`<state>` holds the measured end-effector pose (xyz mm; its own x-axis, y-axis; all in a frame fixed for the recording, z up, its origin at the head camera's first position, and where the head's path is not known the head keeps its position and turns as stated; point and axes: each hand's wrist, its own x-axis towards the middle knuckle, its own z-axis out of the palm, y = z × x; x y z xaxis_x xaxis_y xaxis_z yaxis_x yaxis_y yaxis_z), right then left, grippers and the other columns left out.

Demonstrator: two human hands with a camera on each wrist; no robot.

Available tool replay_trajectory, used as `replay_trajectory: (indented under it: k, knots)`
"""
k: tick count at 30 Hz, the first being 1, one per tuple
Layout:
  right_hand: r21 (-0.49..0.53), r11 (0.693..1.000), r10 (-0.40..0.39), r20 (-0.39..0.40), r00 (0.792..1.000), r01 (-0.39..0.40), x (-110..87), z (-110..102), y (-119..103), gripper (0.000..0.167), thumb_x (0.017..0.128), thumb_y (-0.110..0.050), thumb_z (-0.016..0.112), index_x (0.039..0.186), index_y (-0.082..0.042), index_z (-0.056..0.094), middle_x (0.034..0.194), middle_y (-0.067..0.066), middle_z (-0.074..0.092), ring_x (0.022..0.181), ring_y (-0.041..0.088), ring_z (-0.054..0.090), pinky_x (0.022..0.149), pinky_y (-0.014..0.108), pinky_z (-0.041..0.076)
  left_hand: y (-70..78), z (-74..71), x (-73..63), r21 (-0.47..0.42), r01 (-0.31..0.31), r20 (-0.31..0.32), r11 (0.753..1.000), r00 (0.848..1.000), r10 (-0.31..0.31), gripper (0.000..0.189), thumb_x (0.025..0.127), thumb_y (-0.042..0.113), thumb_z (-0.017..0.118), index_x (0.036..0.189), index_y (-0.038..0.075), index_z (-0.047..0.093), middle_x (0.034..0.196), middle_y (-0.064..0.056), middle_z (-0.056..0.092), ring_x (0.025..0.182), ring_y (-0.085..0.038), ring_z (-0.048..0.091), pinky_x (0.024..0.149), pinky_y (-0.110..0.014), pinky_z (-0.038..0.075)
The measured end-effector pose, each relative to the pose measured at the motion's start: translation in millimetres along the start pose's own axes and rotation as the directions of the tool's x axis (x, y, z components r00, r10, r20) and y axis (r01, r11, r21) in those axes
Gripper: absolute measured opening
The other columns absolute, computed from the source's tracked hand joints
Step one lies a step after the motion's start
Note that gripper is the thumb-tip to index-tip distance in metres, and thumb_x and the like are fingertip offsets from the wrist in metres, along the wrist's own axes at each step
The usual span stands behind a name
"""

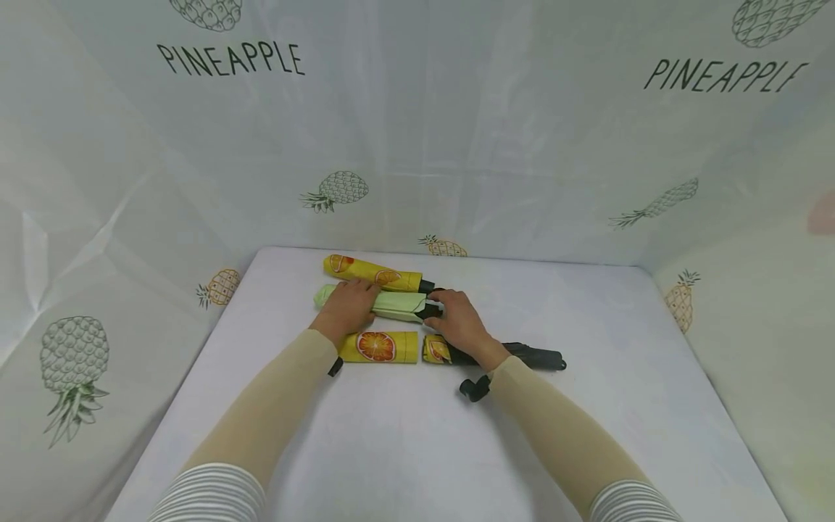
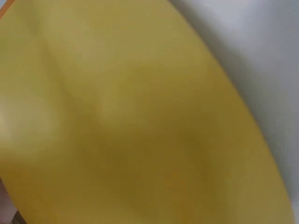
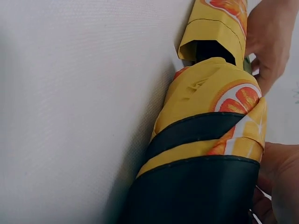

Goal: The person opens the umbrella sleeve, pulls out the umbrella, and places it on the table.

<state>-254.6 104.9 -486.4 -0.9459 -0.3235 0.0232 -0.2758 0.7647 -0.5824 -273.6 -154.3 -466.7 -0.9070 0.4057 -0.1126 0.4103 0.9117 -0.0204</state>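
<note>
A light green folded umbrella (image 1: 398,304) in its sleeve lies across the middle of the group, with a black end at its right. My left hand (image 1: 351,306) grips it from above near its left part. At the black end, my right hand (image 1: 459,319) pinches with thumb and fingers on either side. Both the right hand (image 3: 285,179) and the left hand (image 3: 271,39) show partly at the right edge of the right wrist view. Nearer me lie a yellow orange-print sleeve (image 1: 380,347) and a yellow-and-black wrapped umbrella (image 3: 201,186), partly beneath my right wrist.
Behind the green one lies another yellow orange-print umbrella (image 1: 372,274) with a dark end. A dark handle-like piece (image 1: 538,356) extends right of my right wrist. A yellow surface (image 2: 140,102) fills most of the left wrist view. Pineapple-print sheeting (image 1: 470,145) surrounds the white table (image 1: 404,442).
</note>
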Motion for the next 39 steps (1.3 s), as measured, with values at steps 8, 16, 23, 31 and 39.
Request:
replay_trajectory:
  k: [8, 16, 23, 31, 39]
  knots:
    - [0.023, 1.000, -0.015, -0.025, 1.000, 0.015, -4.0, -4, 3, 0.059, 0.096, -0.026, 0.079, 0.148, -0.009, 0.057, 0.152, 0.013, 0.056, 0.141, 0.033, 0.050, 0.117, 0.050, 0.043, 5.1, -1.3, 2.9, 0.010, 0.001, 0.001, 1.000, 1.000, -0.001, 0.059, 0.095, 0.026, 0.079, 0.145, 0.004, 0.058, 0.149, -0.018, 0.056, 0.141, -0.038, 0.050, 0.119, -0.055, 0.039]
    - [0.125, 0.989, -0.065, -0.079, 0.995, 0.074, -7.8, -12, 11, 0.062, 0.095, -0.026, 0.080, 0.150, -0.014, 0.055, 0.154, 0.010, 0.054, 0.143, 0.032, 0.047, 0.117, 0.053, 0.042, -7.8, -5.2, 0.6, -0.004, 0.016, -0.021, 1.000, 1.000, -0.017, 0.062, 0.093, 0.027, 0.081, 0.146, 0.006, 0.059, 0.138, -0.016, 0.061, 0.131, -0.036, 0.058, 0.115, -0.051, 0.045]
    - [0.253, 0.961, -0.096, -0.092, 0.991, 0.116, -15.3, -28, 11, 0.072, 0.095, -0.024, 0.081, 0.157, -0.018, 0.047, 0.159, 0.007, 0.047, 0.143, 0.036, 0.048, 0.116, 0.055, 0.042, -13.8, -26.4, -7.0, -0.012, 0.007, -0.025, 1.000, 1.000, -0.007, 0.062, 0.092, 0.031, 0.082, 0.144, 0.007, 0.058, 0.136, -0.016, 0.066, 0.127, -0.037, 0.063, 0.111, -0.051, 0.049]
    - [0.358, 0.918, -0.158, -0.061, 0.985, 0.170, -30.9, -46, 9, 0.074, 0.095, -0.017, 0.080, 0.159, -0.023, 0.044, 0.159, 0.007, 0.045, 0.130, 0.036, 0.062, 0.104, 0.052, 0.054, -3.0, -51.2, -25.4, -0.124, 0.002, 0.018, 0.992, 1.000, 0.000, 0.067, 0.091, 0.029, 0.079, 0.151, 0.012, 0.055, 0.140, -0.012, 0.065, 0.127, -0.033, 0.061, 0.109, -0.050, 0.050]
    - [0.447, 0.881, -0.148, -0.051, 0.988, 0.155, -49.6, -52, 11, 0.066, 0.095, -0.014, 0.080, 0.154, -0.022, 0.052, 0.154, 0.015, 0.054, 0.116, 0.031, 0.069, 0.087, 0.040, 0.059, 17.2, -66.8, -39.9, -0.256, -0.016, 0.046, 0.967, 0.999, 0.029, 0.061, 0.089, 0.028, 0.081, 0.145, 0.016, 0.060, 0.132, -0.005, 0.067, 0.110, -0.024, 0.060, 0.100, -0.046, 0.052]
